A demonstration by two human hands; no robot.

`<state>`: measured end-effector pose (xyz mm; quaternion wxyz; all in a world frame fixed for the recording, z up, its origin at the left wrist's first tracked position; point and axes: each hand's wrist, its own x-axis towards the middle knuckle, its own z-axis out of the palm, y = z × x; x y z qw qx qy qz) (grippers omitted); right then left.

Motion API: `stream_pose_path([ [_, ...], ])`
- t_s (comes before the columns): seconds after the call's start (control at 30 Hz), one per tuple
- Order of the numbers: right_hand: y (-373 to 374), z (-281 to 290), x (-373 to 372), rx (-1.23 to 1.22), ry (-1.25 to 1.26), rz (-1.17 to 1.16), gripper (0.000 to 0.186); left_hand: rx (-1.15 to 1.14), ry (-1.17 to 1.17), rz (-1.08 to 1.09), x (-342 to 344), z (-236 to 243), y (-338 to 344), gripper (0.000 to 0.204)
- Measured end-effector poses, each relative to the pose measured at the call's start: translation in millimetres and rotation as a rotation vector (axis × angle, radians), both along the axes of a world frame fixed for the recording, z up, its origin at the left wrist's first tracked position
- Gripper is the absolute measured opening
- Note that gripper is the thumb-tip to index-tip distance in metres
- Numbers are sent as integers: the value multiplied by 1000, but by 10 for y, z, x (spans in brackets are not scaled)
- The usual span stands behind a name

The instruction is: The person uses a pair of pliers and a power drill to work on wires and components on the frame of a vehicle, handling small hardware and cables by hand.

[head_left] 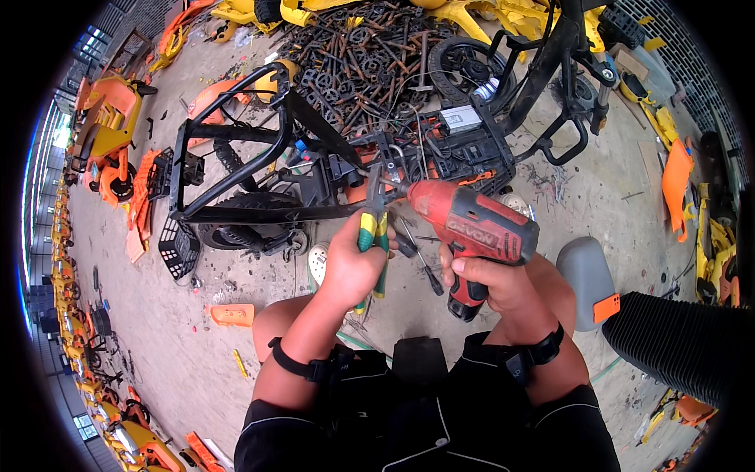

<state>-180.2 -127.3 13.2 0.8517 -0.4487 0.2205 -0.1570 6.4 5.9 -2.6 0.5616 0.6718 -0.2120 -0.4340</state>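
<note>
My left hand (354, 256) is closed around the green and yellow handles of a pair of pliers (367, 228), whose jaws point up at the black bike frame (271, 212). In my right hand (491, 279) is a red and black cordless power driver (472, 224). Its nose points left and ends close beside the plier jaws, over the middle of the bike frame. Whether the bit touches a fastener there is too small to tell. Below the driver's nose a screwdriver (429, 271) lies on the floor between my feet.
A heap of rusty metal cranks (362, 71) lies beyond the frame. A loose wheel (472, 71) rests at its right. At my right stand a grey rounded seat (586, 275) and a black ribbed hose (668, 338). An orange plastic piece (232, 315) lies on the floor to the left.
</note>
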Motion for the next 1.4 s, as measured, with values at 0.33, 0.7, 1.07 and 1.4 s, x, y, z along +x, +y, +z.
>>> stream_pose_path([
  [0.33,-4,-1,3,-13,-8,6,46,-10,15,7,7,-11,-5,61],
  [0.7,-13,6,-3,-14,-7,-6,44,-18,25,18,-2,-10,-8,62],
  [1.07,-13,10,-9,-22,0,-1,44,-14,20,10,6,8,-5,62],
  [1.4,-21,21,-3,-33,-7,13,43,-16,15,10,6,-12,1,62],
])
